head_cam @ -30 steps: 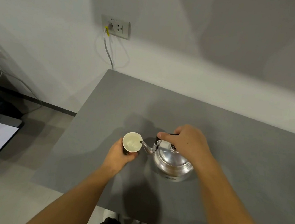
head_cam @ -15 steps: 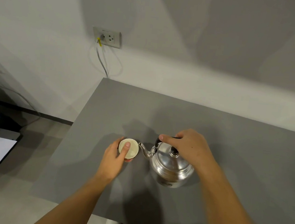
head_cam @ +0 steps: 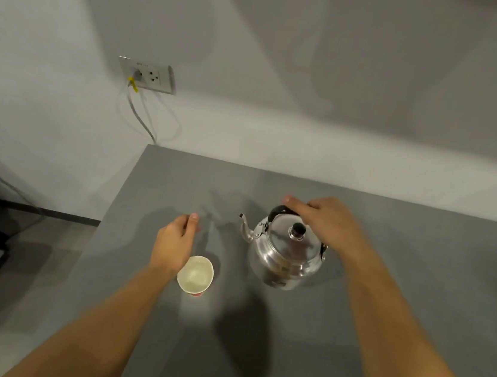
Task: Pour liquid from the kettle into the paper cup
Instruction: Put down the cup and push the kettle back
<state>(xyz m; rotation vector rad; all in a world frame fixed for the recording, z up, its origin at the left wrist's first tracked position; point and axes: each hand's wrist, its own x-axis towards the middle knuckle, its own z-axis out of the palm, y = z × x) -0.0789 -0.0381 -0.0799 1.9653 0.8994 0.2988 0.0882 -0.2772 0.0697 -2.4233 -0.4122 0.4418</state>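
On the grey tabletop (head_cam: 384,299) the steel kettle (head_cam: 287,255) is sitting upright, likely heavy and slick, with the right hand (head_cam: 327,223) closing on its black handle, while the left hand (head_cam: 176,242) is hovering empty, fingers loosely apart, beside the light, crushable paper cup (head_cam: 196,274).

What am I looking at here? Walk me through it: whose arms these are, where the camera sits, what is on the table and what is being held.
There is no machine: these are a person's two bare arms, filmed by one wide-angle camera worn on the head, looking forward and down. On the grey table stands a shiny metal kettle, upright, with its spout pointing left. The right hand is closed on the kettle's black handle. Nearer the person stands a white paper cup, upright, its inside pale. The left hand hovers just beside the cup and holds nothing. On the wall behind is a power socket with a cable plugged in.
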